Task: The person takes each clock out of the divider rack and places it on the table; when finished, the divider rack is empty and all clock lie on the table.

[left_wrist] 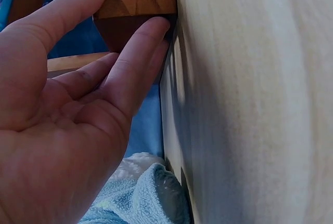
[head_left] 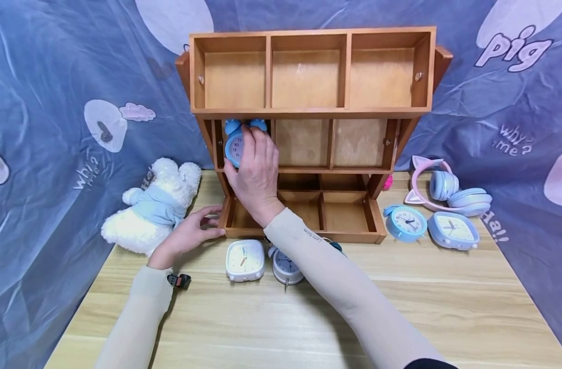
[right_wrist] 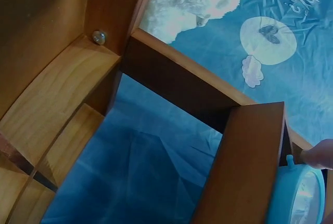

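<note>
My right hand (head_left: 255,171) holds a blue twin-bell alarm clock (head_left: 234,146) in the left compartment of the shelf's middle tier. The fingers cover the right half of its dial; the right wrist view shows a fingertip beside one small foot of the clock (right_wrist: 304,195). At the bottom tier's front left corner, my left hand (head_left: 193,233) touches the wooden shelf (head_left: 304,238), its thumb and loosely extended fingers to either side of the corner (left_wrist: 138,5). Just in front of the shelf stand a white square clock (head_left: 245,260) and a grey-white round alarm clock (head_left: 286,266), partly behind my right forearm.
A white plush toy (head_left: 156,207) in a blue top leans left of the shelf. To the right stand a round blue alarm clock (head_left: 405,223), a blue square clock (head_left: 453,230) and cat-ear headphones (head_left: 467,200). A pink object (head_left: 388,182) peeks out behind the shelf's right side.
</note>
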Demonstrator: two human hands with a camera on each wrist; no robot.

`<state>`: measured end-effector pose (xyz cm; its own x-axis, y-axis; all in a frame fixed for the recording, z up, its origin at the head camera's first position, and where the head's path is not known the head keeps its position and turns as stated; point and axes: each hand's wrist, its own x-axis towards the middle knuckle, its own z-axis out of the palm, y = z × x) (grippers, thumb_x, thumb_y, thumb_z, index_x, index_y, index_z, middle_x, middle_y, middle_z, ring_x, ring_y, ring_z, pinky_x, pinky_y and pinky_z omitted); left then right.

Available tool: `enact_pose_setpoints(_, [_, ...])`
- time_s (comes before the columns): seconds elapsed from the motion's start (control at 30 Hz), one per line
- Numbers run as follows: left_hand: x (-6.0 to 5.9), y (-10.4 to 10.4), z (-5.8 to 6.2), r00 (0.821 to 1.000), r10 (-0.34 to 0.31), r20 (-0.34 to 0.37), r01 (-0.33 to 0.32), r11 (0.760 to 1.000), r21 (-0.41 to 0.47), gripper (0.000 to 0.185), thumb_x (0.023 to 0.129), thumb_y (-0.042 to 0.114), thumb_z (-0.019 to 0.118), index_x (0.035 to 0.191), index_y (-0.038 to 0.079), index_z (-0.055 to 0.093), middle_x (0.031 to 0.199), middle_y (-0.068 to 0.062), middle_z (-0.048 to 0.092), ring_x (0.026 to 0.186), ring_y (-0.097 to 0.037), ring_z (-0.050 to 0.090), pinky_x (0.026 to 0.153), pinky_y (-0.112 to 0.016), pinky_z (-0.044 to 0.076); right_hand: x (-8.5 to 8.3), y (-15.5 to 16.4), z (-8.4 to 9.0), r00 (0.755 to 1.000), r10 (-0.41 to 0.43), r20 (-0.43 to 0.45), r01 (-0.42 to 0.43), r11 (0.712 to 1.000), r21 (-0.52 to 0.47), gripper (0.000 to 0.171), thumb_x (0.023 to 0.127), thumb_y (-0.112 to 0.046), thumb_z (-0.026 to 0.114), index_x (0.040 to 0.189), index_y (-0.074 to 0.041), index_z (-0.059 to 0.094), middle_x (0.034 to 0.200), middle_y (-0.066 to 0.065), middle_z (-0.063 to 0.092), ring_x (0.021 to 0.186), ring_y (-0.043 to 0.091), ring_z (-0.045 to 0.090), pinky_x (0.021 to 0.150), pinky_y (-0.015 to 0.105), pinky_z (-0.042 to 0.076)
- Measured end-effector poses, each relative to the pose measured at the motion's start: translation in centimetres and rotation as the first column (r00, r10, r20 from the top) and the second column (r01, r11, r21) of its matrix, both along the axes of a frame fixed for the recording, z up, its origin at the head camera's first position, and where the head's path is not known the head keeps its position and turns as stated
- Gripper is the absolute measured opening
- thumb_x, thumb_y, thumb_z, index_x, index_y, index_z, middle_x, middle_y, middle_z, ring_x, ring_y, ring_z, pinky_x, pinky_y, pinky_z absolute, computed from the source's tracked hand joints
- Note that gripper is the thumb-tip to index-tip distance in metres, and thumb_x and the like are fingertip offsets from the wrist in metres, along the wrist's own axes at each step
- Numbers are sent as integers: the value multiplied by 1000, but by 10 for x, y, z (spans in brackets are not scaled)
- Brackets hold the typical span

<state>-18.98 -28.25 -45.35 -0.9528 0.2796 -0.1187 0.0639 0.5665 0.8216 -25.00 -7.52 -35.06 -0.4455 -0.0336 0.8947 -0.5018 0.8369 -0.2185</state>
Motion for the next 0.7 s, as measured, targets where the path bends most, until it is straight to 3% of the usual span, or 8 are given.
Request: enact_pose_setpoints(0.7, [0, -3, -2, 1000, -10, 6, 9, 1000, 24, 75, 93, 32, 77, 155, 12, 41, 138, -16, 64, 124, -32, 64, 91, -25, 52, 23, 7, 15, 999, 31, 31, -31, 999, 5, 78, 77, -38, 87, 139, -3, 54, 134, 13, 55, 126, 29, 51, 109, 41, 42])
